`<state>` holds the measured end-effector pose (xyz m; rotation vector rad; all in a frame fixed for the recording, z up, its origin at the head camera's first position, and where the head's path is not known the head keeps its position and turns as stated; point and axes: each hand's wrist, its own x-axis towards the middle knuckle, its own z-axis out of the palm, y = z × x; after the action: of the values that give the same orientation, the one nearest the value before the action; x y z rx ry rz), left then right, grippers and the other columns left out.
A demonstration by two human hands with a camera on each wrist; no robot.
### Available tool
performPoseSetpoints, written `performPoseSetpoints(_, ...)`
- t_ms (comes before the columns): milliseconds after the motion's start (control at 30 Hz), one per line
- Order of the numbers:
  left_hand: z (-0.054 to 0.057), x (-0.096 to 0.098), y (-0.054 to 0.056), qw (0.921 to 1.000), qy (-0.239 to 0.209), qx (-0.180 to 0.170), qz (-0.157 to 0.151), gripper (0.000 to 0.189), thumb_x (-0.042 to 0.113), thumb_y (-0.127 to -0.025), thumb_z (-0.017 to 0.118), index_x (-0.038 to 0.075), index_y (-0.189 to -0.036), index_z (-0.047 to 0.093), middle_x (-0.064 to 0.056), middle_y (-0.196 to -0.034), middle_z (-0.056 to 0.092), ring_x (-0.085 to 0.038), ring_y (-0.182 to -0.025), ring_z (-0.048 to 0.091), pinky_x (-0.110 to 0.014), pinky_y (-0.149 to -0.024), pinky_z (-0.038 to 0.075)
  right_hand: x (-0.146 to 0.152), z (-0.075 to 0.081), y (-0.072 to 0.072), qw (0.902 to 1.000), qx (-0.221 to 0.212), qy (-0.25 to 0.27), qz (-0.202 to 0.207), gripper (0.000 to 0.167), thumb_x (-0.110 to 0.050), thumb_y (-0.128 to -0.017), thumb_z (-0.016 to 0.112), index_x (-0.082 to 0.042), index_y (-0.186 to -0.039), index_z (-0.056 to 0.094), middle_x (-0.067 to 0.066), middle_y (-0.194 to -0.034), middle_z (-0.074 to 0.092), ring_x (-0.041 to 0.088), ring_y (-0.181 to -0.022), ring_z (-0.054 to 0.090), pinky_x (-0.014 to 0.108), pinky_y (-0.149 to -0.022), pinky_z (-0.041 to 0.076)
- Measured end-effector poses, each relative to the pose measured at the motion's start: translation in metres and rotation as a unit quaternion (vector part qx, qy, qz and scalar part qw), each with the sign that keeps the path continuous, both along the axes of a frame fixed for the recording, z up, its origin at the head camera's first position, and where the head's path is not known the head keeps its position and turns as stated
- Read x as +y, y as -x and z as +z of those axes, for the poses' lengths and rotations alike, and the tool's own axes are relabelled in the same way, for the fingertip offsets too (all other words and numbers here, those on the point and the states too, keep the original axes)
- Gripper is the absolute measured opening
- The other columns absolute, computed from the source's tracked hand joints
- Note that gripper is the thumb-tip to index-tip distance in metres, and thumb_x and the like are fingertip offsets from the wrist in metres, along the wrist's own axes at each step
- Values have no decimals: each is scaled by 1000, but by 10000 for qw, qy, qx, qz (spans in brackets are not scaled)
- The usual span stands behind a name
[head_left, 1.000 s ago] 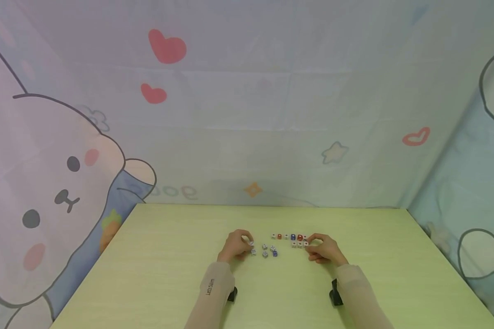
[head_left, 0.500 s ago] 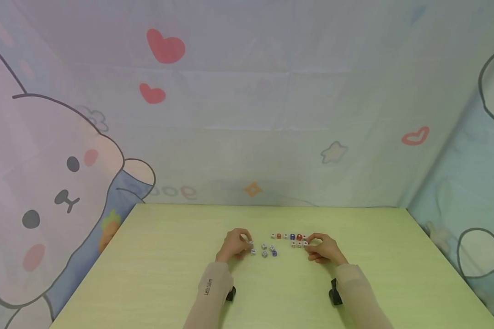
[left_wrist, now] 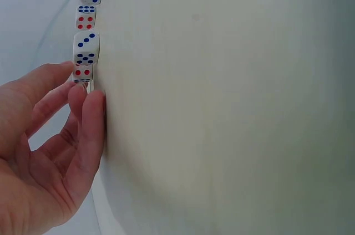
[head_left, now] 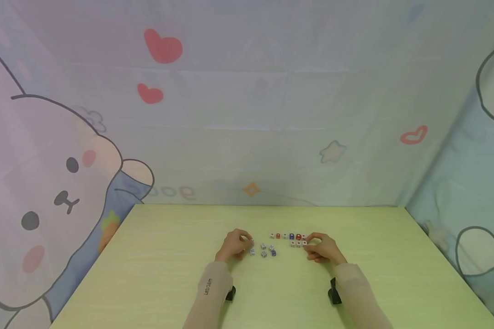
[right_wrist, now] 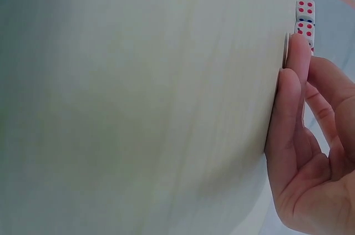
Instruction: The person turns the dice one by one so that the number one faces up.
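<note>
In the head view my left hand is at the left of a loose group of dice, its thumb and index finger pinching a white die with red pips. Beside its fingertips is another white die. My right hand is at the right end of two rows of dice. Its thumb and index finger pinch the end white die of the shorter front row. In the right wrist view the fingers mostly hide that die. Behind it runs a longer row with white, red and blue dice.
Between the hands lie several loose dice, including a white die and a blue die. All rest on a pale yellow-green table. A printed cloth hangs behind the table's back edge.
The head view drifts slightly. Both hands and the dice keep their places relative to one another.
</note>
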<state>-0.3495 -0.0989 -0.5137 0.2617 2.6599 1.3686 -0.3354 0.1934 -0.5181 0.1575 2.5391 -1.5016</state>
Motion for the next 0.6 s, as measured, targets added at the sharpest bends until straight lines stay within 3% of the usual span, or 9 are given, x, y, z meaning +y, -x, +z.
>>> performPoseSetpoints(233, 1, 2, 0, 10000, -35, 17, -70, 29, 11, -78, 66, 8, -107, 63, -10, -76, 62, -9, -42, 42, -25, -38, 47, -1, 1, -1, 10000, -52, 3, -44, 23, -14, -81, 64, -8, -102, 58, 2, -58, 62, 8, -47, 58, 20, -42, 47)
performPoseSetpoints(600, 8, 8, -3, 9998, 135, 162, -17, 16, 6, -78, 66, 5, -94, 65, -10, -76, 62, -12, -44, 45, -27, -39, 49, -2, 2, -1, 9999, -63, 101, -61, 23, -12, -81, 64, -8, -102, 58, 2, -58, 63, 8, -46, 58, 21, -41, 47)
